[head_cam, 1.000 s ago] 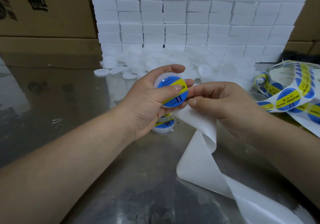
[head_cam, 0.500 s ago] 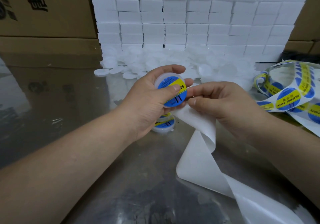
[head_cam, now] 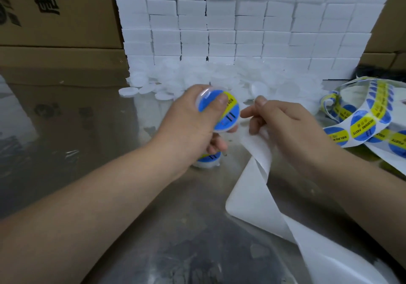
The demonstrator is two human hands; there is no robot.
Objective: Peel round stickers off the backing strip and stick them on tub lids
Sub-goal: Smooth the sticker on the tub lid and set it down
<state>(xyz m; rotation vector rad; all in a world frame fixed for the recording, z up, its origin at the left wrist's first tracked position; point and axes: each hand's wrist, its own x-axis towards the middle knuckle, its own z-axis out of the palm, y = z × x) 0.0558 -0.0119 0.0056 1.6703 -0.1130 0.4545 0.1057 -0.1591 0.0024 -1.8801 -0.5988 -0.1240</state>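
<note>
L hand grips tub, thumb pressed on its sticker. R hand, just right of tub, fingers curled round backing strip.

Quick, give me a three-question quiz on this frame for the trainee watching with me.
1. True or false: the tub in the left hand already has a blue and yellow sticker on its lid.
2. What does the right hand hold? A. scissors B. the bare white backing strip C. a marker pen
3. Fill in: the coiled strip of unused stickers lies on the person's ____ side of the table.
Key: 1 true; 2 B; 3 right.
</note>
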